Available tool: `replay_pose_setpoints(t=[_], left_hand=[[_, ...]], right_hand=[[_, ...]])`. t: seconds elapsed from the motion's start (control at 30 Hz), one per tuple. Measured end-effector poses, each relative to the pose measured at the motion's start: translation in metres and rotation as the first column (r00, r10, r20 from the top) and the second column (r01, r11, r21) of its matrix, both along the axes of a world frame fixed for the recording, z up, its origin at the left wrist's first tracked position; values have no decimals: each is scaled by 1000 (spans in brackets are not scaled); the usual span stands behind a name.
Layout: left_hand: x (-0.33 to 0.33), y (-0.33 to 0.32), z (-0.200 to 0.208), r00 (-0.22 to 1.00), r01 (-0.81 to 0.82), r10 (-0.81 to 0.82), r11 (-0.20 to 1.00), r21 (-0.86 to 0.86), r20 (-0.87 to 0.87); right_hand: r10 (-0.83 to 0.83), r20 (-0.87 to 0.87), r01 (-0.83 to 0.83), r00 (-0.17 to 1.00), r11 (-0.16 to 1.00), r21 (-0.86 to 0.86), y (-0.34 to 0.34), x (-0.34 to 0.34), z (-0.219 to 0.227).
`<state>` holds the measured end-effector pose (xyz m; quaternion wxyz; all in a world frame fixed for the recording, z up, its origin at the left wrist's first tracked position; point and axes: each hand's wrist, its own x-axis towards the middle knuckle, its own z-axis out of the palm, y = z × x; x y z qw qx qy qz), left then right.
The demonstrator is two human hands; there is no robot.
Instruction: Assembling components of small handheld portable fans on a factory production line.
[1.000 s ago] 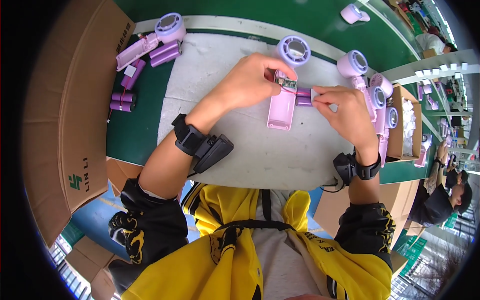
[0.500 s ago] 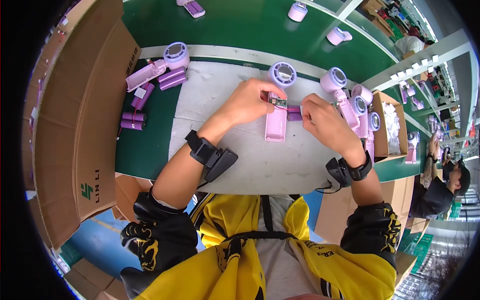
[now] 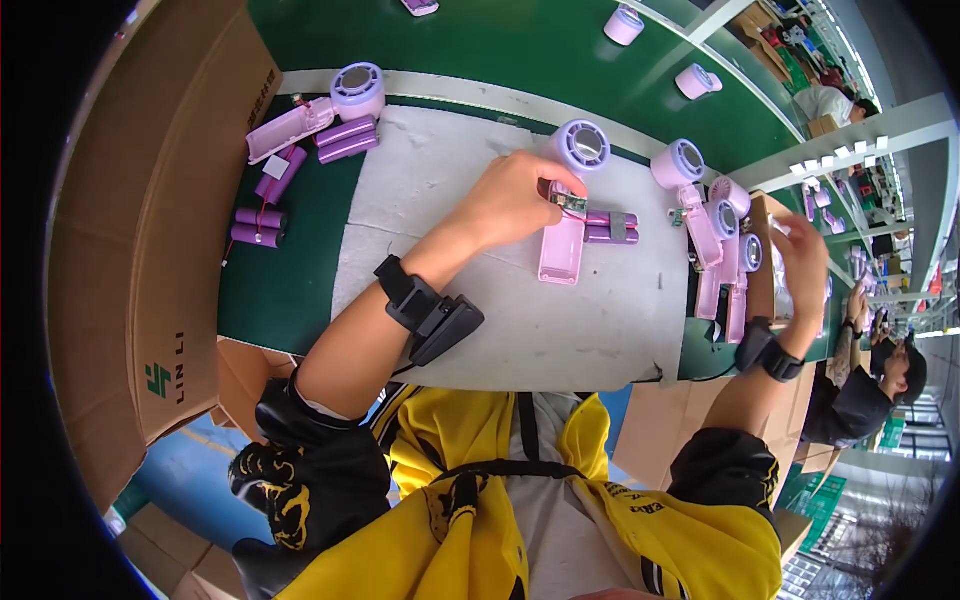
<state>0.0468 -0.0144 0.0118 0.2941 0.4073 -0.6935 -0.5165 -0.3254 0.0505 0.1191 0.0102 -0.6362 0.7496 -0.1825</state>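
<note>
My left hand [image 3: 515,200] grips a pink handheld fan by the top of its opened handle [image 3: 561,250], fingers and thumb around a small green circuit board [image 3: 569,203]. The fan's round lilac head [image 3: 580,147] points away from me on the white mat. A pair of purple battery cells [image 3: 612,228] with a grey patch lies against the handle's right side, red wire near the board. My right hand [image 3: 803,265] is over the small cardboard box [image 3: 762,262] at the right, fingers bent but apart, with nothing visible in them. The hand mostly covers the box's contents.
More opened fans [image 3: 705,235] crowd between mat and box. At the left lie another fan [image 3: 357,92] and several purple battery packs [image 3: 280,175] beside a tall carton [image 3: 150,250]. Fan parts [image 3: 624,26] rest on the green surface beyond a pale rail. A co-worker [image 3: 870,390] sits far right.
My right hand has left the battery cells beside the fan and moved right, over the small box. The left hand keeps its grip on the fan; the view has shifted slightly.
</note>
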Motion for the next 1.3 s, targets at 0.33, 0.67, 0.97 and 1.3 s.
replay_pose_setpoints(t=[0.33,0.67,0.97,1.3], left_hand=[[5,3,1,999,-10,11,999,-33,52],[13,3,9,1000,1,-1,998,-59,3],[14,4,5,999,-21,16,990,-142,-32],[12,6,13,994,14,26,936,-352,108]], right_hand=[[652,392,-731,649,677,85,-29,149,-74],[230,788,-654,571,708,267,-25,136,-67],[-264,961,-838,-84,540,76,-23,141,-69],[-132,985,-885,-113,464,-40,-16,144,-60]])
